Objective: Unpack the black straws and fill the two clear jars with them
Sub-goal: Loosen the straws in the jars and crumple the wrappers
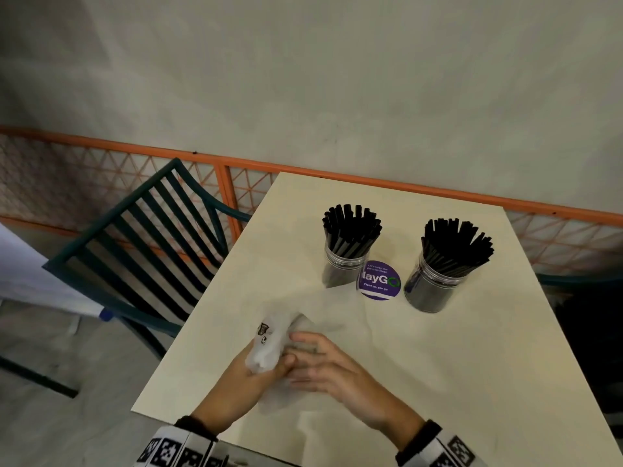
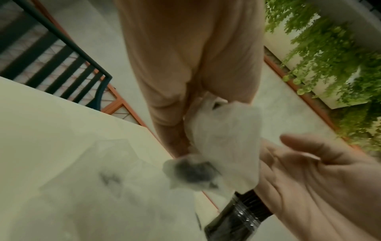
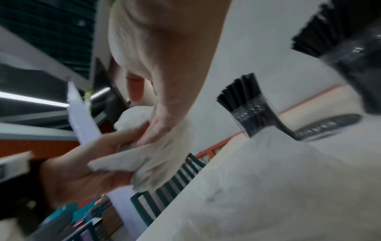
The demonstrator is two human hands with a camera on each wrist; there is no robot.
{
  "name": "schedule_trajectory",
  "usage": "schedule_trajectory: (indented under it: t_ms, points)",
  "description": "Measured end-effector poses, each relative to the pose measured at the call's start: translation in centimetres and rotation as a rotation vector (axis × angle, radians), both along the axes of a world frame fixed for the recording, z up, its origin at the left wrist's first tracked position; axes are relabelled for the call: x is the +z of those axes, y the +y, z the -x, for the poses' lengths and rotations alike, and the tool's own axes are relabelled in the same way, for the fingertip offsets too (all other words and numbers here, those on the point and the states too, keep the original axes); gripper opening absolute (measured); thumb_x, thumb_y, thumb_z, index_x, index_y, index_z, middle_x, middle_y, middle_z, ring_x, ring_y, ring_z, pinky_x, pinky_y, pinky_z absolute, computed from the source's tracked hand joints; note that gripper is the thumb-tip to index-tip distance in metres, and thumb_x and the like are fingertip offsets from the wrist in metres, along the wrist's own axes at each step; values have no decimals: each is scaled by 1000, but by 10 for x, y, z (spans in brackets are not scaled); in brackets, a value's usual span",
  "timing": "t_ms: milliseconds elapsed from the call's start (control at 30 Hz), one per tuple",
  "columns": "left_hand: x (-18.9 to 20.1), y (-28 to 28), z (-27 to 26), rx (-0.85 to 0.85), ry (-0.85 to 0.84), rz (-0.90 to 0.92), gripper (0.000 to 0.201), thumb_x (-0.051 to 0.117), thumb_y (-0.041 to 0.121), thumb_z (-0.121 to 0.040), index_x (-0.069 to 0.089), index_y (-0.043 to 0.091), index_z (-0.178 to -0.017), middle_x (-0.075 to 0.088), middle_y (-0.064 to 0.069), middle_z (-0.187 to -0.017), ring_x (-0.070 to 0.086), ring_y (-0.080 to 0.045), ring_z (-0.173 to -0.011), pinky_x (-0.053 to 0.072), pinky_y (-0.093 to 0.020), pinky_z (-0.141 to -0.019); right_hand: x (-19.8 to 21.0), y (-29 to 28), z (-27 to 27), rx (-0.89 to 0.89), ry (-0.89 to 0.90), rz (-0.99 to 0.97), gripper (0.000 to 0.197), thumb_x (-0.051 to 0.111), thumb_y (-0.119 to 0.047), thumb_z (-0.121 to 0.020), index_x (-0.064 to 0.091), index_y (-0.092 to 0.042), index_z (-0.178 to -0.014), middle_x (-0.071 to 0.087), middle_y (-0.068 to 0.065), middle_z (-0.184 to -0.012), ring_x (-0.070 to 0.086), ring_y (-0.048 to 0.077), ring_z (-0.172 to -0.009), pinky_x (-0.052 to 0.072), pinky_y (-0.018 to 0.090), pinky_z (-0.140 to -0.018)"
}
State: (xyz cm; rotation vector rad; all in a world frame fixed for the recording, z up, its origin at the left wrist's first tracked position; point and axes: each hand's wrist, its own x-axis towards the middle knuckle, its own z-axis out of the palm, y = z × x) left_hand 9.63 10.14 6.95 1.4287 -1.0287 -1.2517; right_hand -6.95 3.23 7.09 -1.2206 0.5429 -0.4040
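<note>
The black straws stand upright in the two clear jars, fanned out at the top; both jars look full, one left of a purple round sticker and the other right of it, toward the far half of the table. So the filling looks done, and what remains near the hands is the empty plastic wrapper.

The wrapper lies at the near left part of the table, well apart from the jars and nearer to the body. Part of it is bunched up; the rest spreads thin and flat across the table toward the jars. Its long run points from the hands up toward the left jar.

The left hand grips the bunched end, fingers curled round it. The right hand lies just beside it, touching the wrapper with fingers mostly straight; from the left wrist view its palm looks spread.

Judging from this, the next move is gathering the loose film toward the left hand. The jars are farther off, the right hand being the nearer to them, so a careless tug on the film could nudge the left jar.
</note>
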Motion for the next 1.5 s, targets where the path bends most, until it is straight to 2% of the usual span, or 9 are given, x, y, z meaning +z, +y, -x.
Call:
schedule_trajectory:
  t_ms: [133, 300, 567, 767, 1033, 1133, 1267, 1367, 1500]
  points:
    - [-20, 0, -38, 114, 10, -31, 29, 65, 21, -84, 45, 16, -104, 56, 3, -96, 60, -23, -98, 47, -17, -70, -29, -24, 11, -488, 385, 416, 28, 56, -2, -84, 56, -29, -94, 67, -4, -88, 63, 10, -82, 46, 21, -70]
    - [-36, 5, -77, 6, 249, -250, 24, 60, 3, -85, 56, 10, -108, 67, -23, -98, 67, -33, -82, 54, -36, -67, -88, -64, 37, -538, 913, 140, 74, 73, -30, -75, 34, -12, -136, 49, 16, -132, 48, 32, -120, 41, 36, -99]
    - [-110, -20, -92, -131, 159, -597, 73, 90, 39, -39, 56, 3, -92, 47, -21, -100, 44, -30, -91, 38, -33, -82, -91, -58, 33, -243, 728, -109, 46, 67, -10, -76, 49, -10, -117, 61, 17, -109, 63, 28, -89, 57, 40, -71]
    - [-67, -25, -72, -131, 250, -497, 42, 79, 0, -52, 67, 1, -93, 74, -15, -83, 71, -24, -75, 55, -27, -61, -67, -40, 31, -159, 533, -121, 45, 46, 11, -83, 56, -19, -116, 69, 11, -99, 68, 14, -73, 48, 19, -52]
    - [-51, -40, -77, -54, 278, -388, 73, 89, 25, -28, 59, -3, -88, 69, -12, -66, 64, -27, -67, 51, -32, -59, -25, -18, 31, -450, 137, -112, 34, 81, -42, -54, 75, -20, -79, 75, 2, -81, 68, 20, -79, 57, 27, -69]
    - [-45, -48, -78, -20, 275, -388, 15, 63, 6, -80, 57, -2, -91, 61, -15, -81, 58, -27, -74, 47, -38, -69, -28, -17, 39, -486, 83, -222, 38, 78, -35, -61, 75, -8, -87, 73, 14, -88, 67, 30, -78, 56, 37, -66]
    - [-33, -60, -68, -177, 53, -92, 12, 55, 9, -85, 62, 17, -89, 71, 3, -89, 64, -12, -89, 48, -21, -75, -27, -14, 52, -492, -22, -615, 43, 63, -44, -76, 70, -4, -90, 70, 15, -89, 67, 31, -79, 56, 35, -67]
    - [-30, -63, -49, -321, -98, 60, 20, 63, 29, -73, 64, 39, -90, 67, 27, -94, 60, 11, -88, 44, -6, -76, -21, -6, 52, -194, 370, -436, 57, 24, -63, -89, 54, -29, -124, 58, 11, -130, 56, 28, -118, 47, 37, -97]
    - [-37, -69, -23, -493, -316, 251, 47, 54, 7, -69, 58, 50, -84, 53, 16, -104, 55, 1, -97, 40, -8, -82, -30, 2, 49, -123, 741, -44, 41, 60, -34, -86, 35, -26, -118, 64, -4, -95, 60, 2, -68, 45, 11, -67]
